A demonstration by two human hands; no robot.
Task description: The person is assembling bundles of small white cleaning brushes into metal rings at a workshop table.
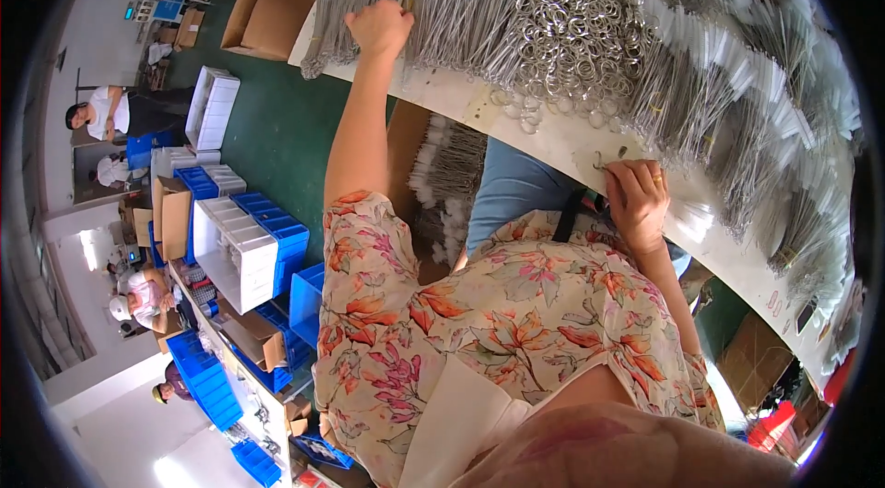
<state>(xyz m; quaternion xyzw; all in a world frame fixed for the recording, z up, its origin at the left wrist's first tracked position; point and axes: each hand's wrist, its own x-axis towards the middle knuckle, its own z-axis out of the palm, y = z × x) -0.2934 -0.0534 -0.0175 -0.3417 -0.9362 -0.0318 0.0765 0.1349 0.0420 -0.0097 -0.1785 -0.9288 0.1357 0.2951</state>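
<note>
Nearest, at four o'clock, the right hand (pixel 636 198) rests curled at the white table's (pixel 553 142) near edge, fingertips pinching a small metal hook (pixel 608 156), seemingly to steady it. Farther, at twelve o'clock, the left hand (pixel 380 27) stretches out, closed on a bundle of wire pieces (pixel 369 0) from the rows stacked within reach; loose metal rings (pixel 576 23) lie heaped at one o'clock. At nine o'clock, blue crates (pixel 277 239) and white boxes (pixel 235 248) stand stacked; contents unclear.

Bench (pixel 553 133): left hand (pixel 379 27) on wire bundles (pixel 452 9); right hand (pixel 636 198) at edge; steel rings (pixel 576 27) heaped between.
</note>
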